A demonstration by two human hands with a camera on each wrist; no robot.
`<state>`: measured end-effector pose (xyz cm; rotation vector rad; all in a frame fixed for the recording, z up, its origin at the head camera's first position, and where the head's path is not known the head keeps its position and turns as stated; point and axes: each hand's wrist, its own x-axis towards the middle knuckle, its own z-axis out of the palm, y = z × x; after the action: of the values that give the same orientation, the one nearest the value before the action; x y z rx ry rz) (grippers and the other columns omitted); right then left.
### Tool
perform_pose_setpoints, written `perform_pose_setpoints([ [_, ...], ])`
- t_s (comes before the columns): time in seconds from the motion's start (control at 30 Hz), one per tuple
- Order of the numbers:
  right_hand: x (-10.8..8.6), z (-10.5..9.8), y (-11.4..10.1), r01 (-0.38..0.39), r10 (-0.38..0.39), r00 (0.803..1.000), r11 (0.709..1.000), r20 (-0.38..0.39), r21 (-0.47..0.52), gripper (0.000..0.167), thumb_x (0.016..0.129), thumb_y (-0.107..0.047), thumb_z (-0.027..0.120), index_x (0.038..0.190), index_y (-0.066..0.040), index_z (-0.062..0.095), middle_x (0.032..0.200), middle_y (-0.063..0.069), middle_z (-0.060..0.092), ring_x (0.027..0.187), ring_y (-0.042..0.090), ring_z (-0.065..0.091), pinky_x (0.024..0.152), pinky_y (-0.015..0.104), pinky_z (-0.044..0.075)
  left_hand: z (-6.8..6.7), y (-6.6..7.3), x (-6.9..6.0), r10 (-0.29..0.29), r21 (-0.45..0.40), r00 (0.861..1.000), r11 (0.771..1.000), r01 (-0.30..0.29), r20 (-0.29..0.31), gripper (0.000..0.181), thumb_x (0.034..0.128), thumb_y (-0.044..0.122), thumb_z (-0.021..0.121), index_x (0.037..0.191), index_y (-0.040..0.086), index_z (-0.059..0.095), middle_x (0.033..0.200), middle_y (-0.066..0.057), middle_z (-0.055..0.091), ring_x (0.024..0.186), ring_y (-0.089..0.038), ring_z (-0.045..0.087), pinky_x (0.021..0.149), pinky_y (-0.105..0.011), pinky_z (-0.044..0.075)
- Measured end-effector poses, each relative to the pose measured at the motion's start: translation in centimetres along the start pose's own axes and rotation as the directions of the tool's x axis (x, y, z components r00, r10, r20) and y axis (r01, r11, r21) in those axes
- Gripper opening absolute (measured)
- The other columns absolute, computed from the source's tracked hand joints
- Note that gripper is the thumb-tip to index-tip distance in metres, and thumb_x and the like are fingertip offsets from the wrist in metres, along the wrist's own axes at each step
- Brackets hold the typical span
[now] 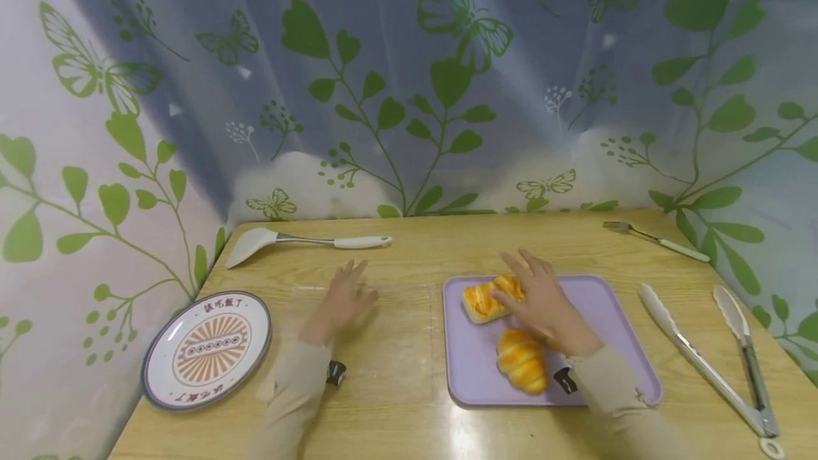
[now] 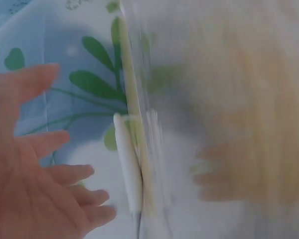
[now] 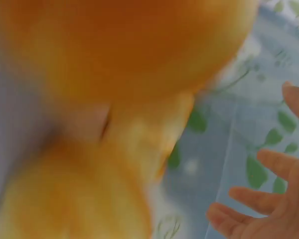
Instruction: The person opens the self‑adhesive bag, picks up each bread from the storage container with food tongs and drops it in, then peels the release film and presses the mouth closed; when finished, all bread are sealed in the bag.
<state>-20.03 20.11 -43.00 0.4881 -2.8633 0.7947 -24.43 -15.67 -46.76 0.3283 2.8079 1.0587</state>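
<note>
My left hand (image 1: 341, 304) hovers with spread fingers over a clear, flat sheet (image 1: 402, 350) on the table. In the left wrist view that hand (image 2: 40, 169) holds nothing. Above the lilac tray (image 1: 607, 304) is my right hand (image 1: 543, 307), its fingers extended beside a golden bread piece (image 1: 483, 302). A croissant (image 1: 520, 360) lies nearer the tray's front. Another yellow bit shows under the right palm, mostly hidden. Close-up bread (image 3: 139, 45) blurs across the right wrist view, apart from the empty right hand (image 3: 279, 194).
A white spatula (image 1: 361, 241) lies along the back left. At left is a patterned round plate (image 1: 150, 368). On the right are a fork (image 1: 684, 250) and spread metal tongs (image 1: 699, 364). A leaf-print curtain (image 1: 383, 162) rises behind the table.
</note>
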Motion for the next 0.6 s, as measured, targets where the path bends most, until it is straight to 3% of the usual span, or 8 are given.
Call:
perform_pose_setpoints([
  [0.07, -0.2, 0.8, -1.3, 0.05, -0.049, 0.998, 0.998, -0.025, 0.03, 0.067, 0.093, -0.035, 0.065, 0.147, -0.005, 0.04, 0.149, 0.034, 0.032, 0.134, 0.055, 0.032, 0.103, 0.073, 0.033, 0.4, 0.3, -0.4, -0.004, -0.055, 1.0, 0.998, 0.005, 0.017, 0.064, 0.0967, 0.021, 0.059, 0.151, 0.004, 0.03, 0.159, -0.03, 0.013, 0.146, -0.052, 0.01, 0.116, -0.067, 0.013],
  [0.17, -0.4, 2.0, -3.2, 0.125, -0.122, 0.991, 0.99, -0.054, 0.063, 0.061, 0.09, -0.027, 0.069, 0.142, -0.005, 0.046, 0.14, 0.031, 0.045, 0.127, 0.05, 0.043, 0.1, 0.066, 0.041, 1.1, 1.0, -1.1, 0.024, -0.108, 1.0, 0.994, -0.023, 0.012, 0.054, 0.0935, 0.01, 0.062, 0.143, 0.001, 0.044, 0.153, -0.03, 0.031, 0.14, -0.049, 0.03, 0.114, -0.062, 0.027],
  [0.3, -0.6, 3.5, -5.3, 0.16, -0.161, 0.987, 0.977, -0.01, 0.137, 0.055, 0.092, -0.023, 0.067, 0.14, -0.003, 0.049, 0.123, 0.024, 0.056, 0.111, 0.036, 0.055, 0.089, 0.047, 0.053, 2.1, 1.9, -1.9, 0.043, -0.133, 0.999, 0.99, -0.042, 0.001, 0.043, 0.0883, 0.002, 0.068, 0.13, -0.001, 0.058, 0.13, -0.026, 0.055, 0.121, -0.043, 0.054, 0.103, -0.053, 0.046],
  [0.47, -0.9, 5.9, -7.2, 0.106, -0.124, 0.991, 0.957, 0.05, 0.269, 0.044, 0.095, -0.016, 0.063, 0.134, 0.002, 0.054, 0.089, 0.009, 0.057, 0.079, 0.016, 0.054, 0.067, 0.023, 0.048, 3.2, 2.2, -2.7, 0.024, -0.141, 0.999, 0.99, -0.02, 0.03, 0.047, 0.081, 0.005, 0.077, 0.125, 0.0, 0.062, 0.111, -0.017, 0.063, 0.104, -0.031, 0.061, 0.093, -0.047, 0.053],
  [0.6, -1.3, 7.8, -8.4, 0.019, -0.039, 0.997, 0.954, 0.061, 0.299, 0.035, 0.095, -0.014, 0.062, 0.127, 0.0, 0.062, 0.072, 0.0, 0.049, 0.066, 0.007, 0.042, 0.057, 0.018, 0.039, 3.7, 2.1, -2.9, 0.017, -0.147, 0.995, 0.989, -0.002, 0.099, 0.053, 0.0775, 0.011, 0.081, 0.126, 0.002, 0.063, 0.101, -0.011, 0.062, 0.09, -0.021, 0.055, 0.08, -0.037, 0.052],
])
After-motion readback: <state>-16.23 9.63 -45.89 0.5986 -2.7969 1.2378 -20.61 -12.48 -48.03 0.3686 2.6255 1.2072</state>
